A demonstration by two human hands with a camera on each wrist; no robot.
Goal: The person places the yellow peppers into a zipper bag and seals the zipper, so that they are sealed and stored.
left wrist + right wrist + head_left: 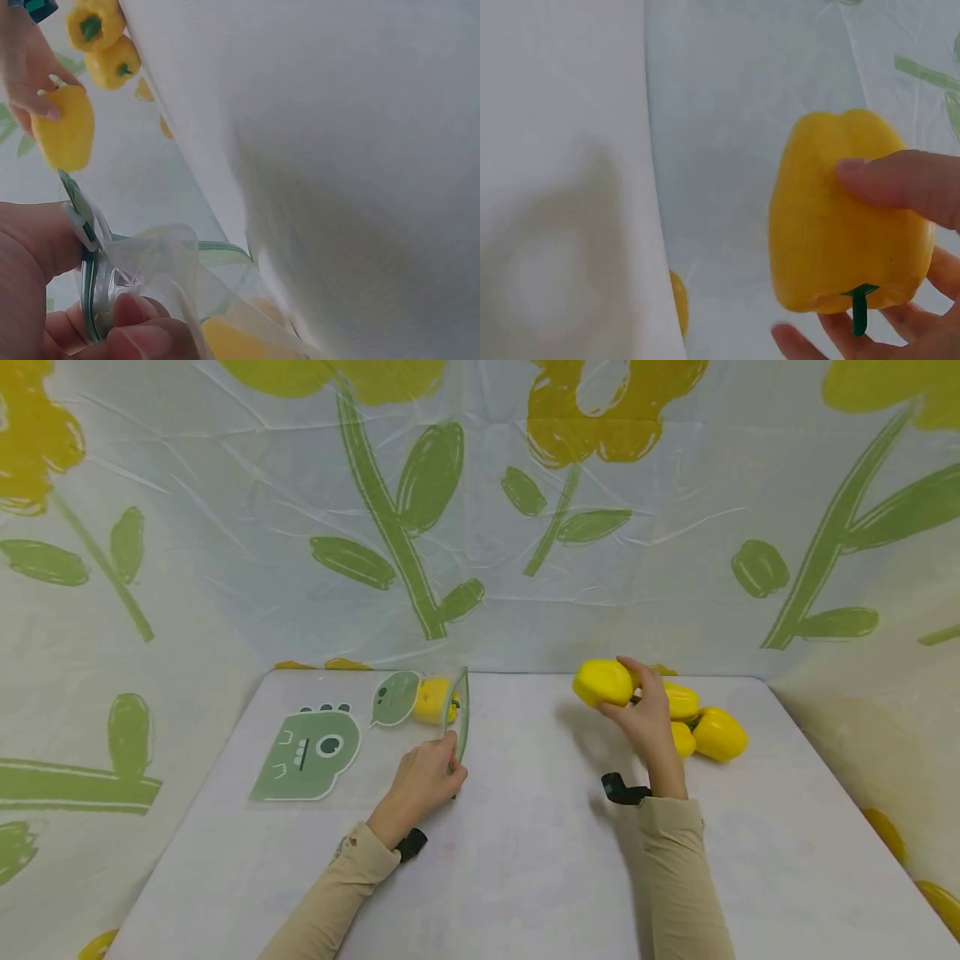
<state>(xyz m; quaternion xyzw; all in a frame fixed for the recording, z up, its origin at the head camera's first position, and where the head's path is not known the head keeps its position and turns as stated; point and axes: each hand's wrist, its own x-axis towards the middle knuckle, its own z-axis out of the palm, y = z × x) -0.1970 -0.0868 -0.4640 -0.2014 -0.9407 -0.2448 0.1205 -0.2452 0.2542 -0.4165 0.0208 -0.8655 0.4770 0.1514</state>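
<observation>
Head view shows the right hand (647,710) gripping a yellow pepper (603,683) around its smooth, firm body, which looks light and slightly slippery. The left hand (423,779) pinches the limp zip bag (457,714) by its stiffer rim, the best hold.

**Glossy peppers, clear film, matt cloth**

The yellow pepper (603,682) held in the right hand (645,714) looks like smooth plastic with a soft sheen and a dull green stem. The peppers at 3 o'clock of it (716,732) share that waxy gloss. The bag (457,718) pinched by the left hand (422,781) is thin, clear, shiny film, creased, with a green plastic zip edge. At 9 o'clock of it, the dinosaur-print bag (307,755) looks flat and matt. The table (525,860) has a matt, pale, smooth covering. The backdrop (480,527) is creased printed cloth with faint sheen. Sleeves are matt beige fabric.
</observation>
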